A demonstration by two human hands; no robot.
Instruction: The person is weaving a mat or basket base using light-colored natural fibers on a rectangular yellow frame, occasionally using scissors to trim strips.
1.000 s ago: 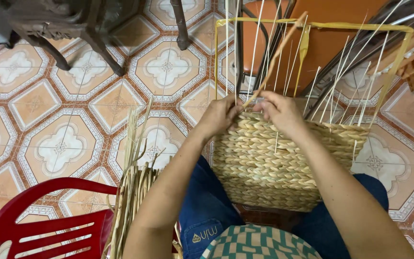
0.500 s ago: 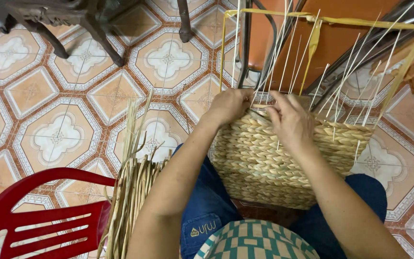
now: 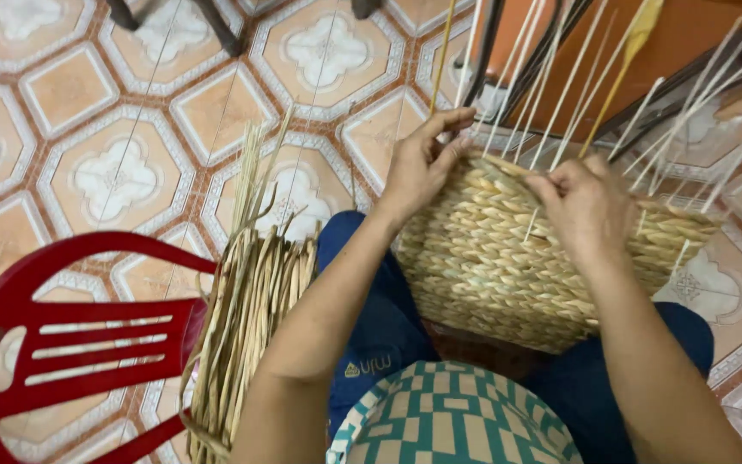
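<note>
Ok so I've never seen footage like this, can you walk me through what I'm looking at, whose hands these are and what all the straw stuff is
This is one view, from a camera worn on a person's head, looking down at their own lap and arms. There is no machine here, only two bare hands.

The person is seated with a half-woven basket resting on their knees. Thin pale stakes stick up from its top edge. The left hand pinches a strand at the rim, and the right hand grips the rim a little further along.

On the patterned tiled floor, beside the person's left leg, stands a bundle of dried straw strips. Next to it is a red plastic chair.
</note>
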